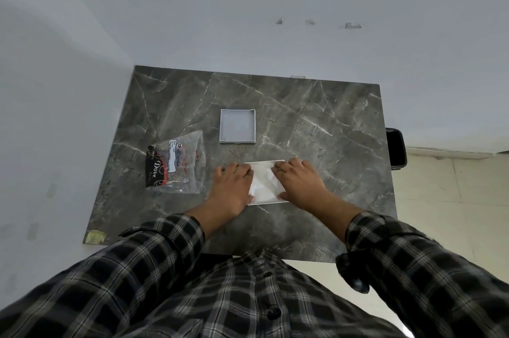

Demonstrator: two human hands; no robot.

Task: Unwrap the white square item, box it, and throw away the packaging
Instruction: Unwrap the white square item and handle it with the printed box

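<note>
A white square item [265,182] lies flat on the dark marble table [316,128], near the front middle. My left hand [232,186] rests on its left edge and my right hand [298,182] covers its right edge, fingers curled onto the far corners. An open grey square box [238,126] sits just beyond it, apart from both hands. A clear plastic packaging bag [176,162] with black and red print lies to the left of my left hand.
White walls close off the table's left and far sides. A black bin [396,148] stands off the table's right edge on a pale tiled floor. A bit of yellow tape [95,237] marks the front left corner.
</note>
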